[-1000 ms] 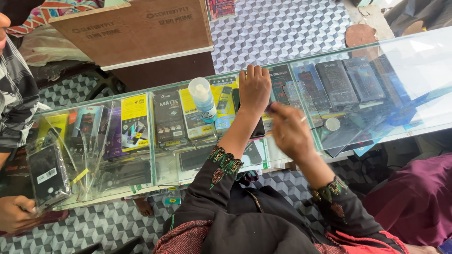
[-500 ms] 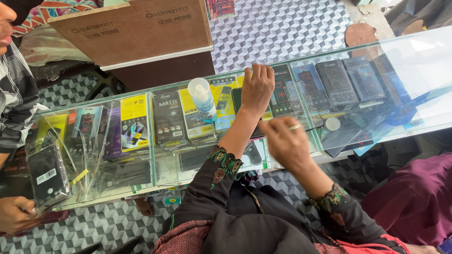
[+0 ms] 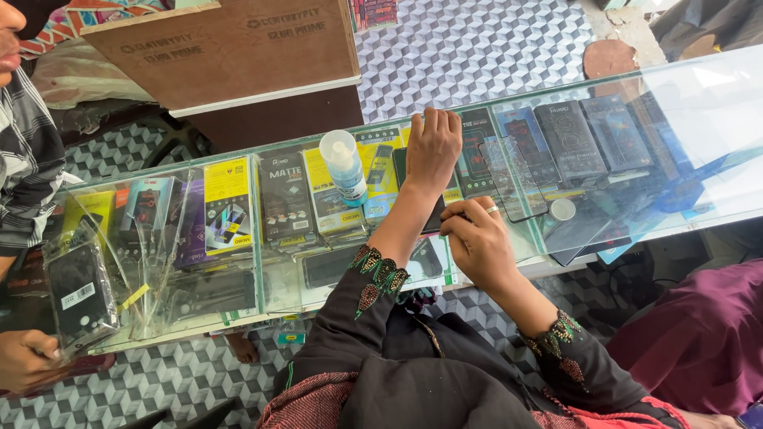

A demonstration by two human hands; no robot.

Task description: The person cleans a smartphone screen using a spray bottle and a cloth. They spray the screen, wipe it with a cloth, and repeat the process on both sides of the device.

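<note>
My left hand (image 3: 433,151) lies palm down on a dark phone (image 3: 400,171) that rests flat on the glass counter (image 3: 699,119), holding it in place. My right hand (image 3: 477,238) is just nearer to me and pinches the lower edge of a clear screen protector (image 3: 513,179) with a dark rim. The protector is lifted off the counter and tilts up to the right of the phone. Both my sleeves are black with embroidered cuffs.
A small clear spray bottle (image 3: 343,167) stands left of the phone. A round white disc (image 3: 563,209) lies right of the protector. Packaged phone accessories fill the case under the glass. At the left another person's hand (image 3: 24,357) holds a bagged dark item (image 3: 75,294).
My right hand has drawn back toward me from beside the left hand, and the screen protector now shows raised to the right. The left hand has stayed on the phone.
</note>
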